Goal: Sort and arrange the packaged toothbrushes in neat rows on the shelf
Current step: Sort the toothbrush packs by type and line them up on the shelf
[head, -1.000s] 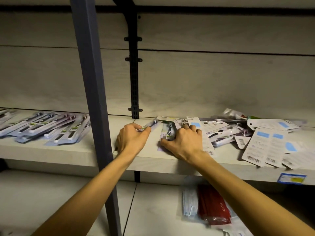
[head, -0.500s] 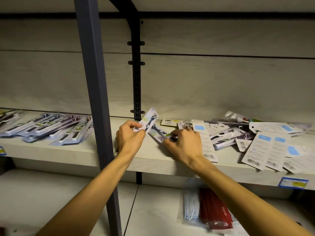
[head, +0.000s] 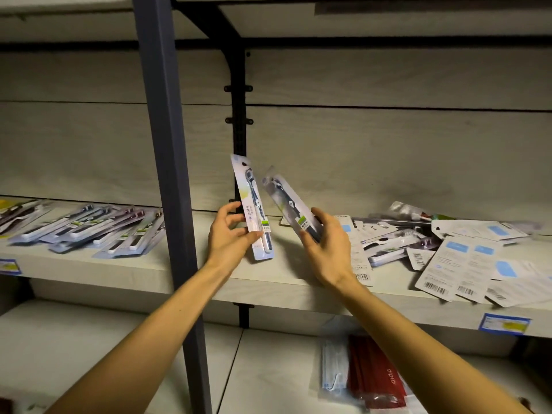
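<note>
Rowed packs (head: 89, 231) left of post (head: 167, 174); loose pile (head: 448, 249) right, on shelf (head: 283, 288)

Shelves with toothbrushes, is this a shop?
Probably a shop, or its stockroom. The shelf has a blue price label on its front edge, many packaged toothbrushes lie on it, and the packs at the right show barcodes.

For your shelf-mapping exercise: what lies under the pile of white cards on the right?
Under the white cards lie toothbrush packs on the shelf. How many packs are buried there is hidden.
</note>
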Tool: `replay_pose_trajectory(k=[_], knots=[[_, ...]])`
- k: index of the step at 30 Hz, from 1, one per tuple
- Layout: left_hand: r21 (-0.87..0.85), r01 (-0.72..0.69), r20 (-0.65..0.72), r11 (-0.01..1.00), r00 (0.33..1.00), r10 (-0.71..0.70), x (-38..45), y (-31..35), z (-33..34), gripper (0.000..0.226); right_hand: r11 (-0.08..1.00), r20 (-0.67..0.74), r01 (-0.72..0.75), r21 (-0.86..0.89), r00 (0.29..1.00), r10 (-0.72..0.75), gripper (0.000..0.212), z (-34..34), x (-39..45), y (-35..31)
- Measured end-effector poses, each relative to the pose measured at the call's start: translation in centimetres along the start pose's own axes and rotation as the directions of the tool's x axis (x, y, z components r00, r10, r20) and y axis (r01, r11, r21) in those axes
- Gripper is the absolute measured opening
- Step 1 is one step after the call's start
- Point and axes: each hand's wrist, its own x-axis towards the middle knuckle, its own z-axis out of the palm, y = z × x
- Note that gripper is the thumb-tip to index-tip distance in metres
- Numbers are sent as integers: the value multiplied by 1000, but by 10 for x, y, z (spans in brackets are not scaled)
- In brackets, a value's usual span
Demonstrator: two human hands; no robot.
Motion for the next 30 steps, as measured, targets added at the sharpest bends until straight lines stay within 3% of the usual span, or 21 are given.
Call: replay_pose_trajectory(k=[3, 8, 18, 22, 30], knots=[[-22, 62, 48, 998, 997, -61, 1, 4, 2, 73, 999, -9, 17, 44, 1000, -17, 44, -5, 2, -4], [-58, 130, 87, 990, 988, -125, -3, 12, 6, 47, 991, 58, 7, 136, 998, -15, 28, -17, 2, -7], [-51, 105, 179, 993, 979, -94, -42, 43, -2, 39, 871, 108, -100, 480, 993, 55, 37, -39, -16, -29], [-29, 78, 149, 997, 986, -72, -64, 51, -20, 43, 839, 48, -36, 543, 999, 12, 42, -28, -36, -49], [96, 31, 45, 995, 998, -35, -87, 59, -110, 41, 766, 18, 186, 616, 968, -249, 46, 21, -91, -114]])
